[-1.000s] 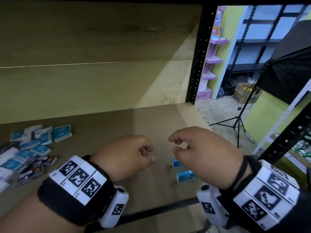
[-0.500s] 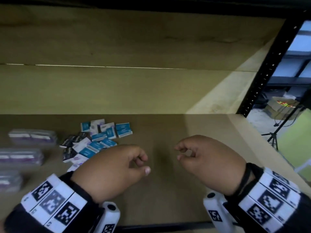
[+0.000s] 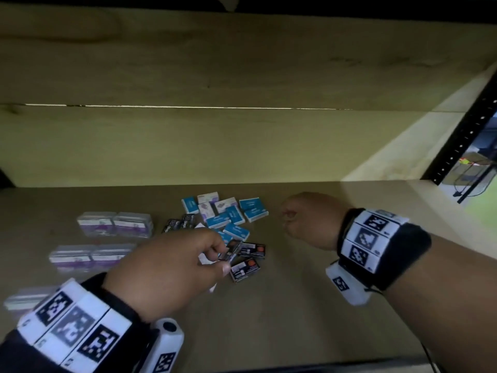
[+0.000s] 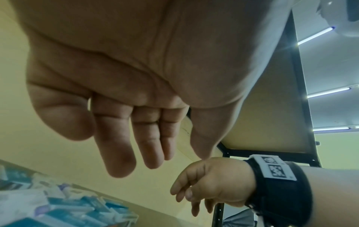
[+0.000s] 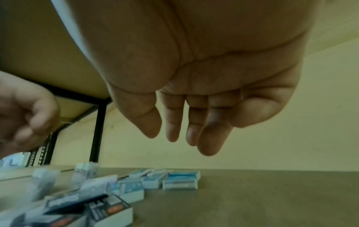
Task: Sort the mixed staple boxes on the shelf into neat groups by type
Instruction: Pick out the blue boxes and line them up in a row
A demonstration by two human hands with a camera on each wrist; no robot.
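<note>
A mixed pile of small staple boxes lies mid-shelf: blue boxes [image 3: 234, 213], white-and-purple boxes [image 3: 207, 198] and black boxes with an orange dot [image 3: 252, 250]. My left hand [image 3: 222, 258] hovers over the pile's near side, with its fingertips just above a tilted black box [image 3: 231, 249]. In the left wrist view the left hand [image 4: 184, 155] has relaxed fingers and holds nothing. My right hand [image 3: 287, 222] hangs right of the pile, loosely curled. The right wrist view shows the right hand [image 5: 161, 136] empty above the blue boxes [image 5: 181, 181].
Clear plastic packs with purple labels [image 3: 115, 224] sit in rows at the shelf's left. The brown shelf board [image 3: 309, 305] runs right to a black upright post [image 3: 457, 135]. A wooden back wall [image 3: 242, 146] closes the rear.
My view has swung left, bringing the pile to the middle. My left hand has reached forward over the black boxes, and my right hand has moved forward beside the blue ones.
</note>
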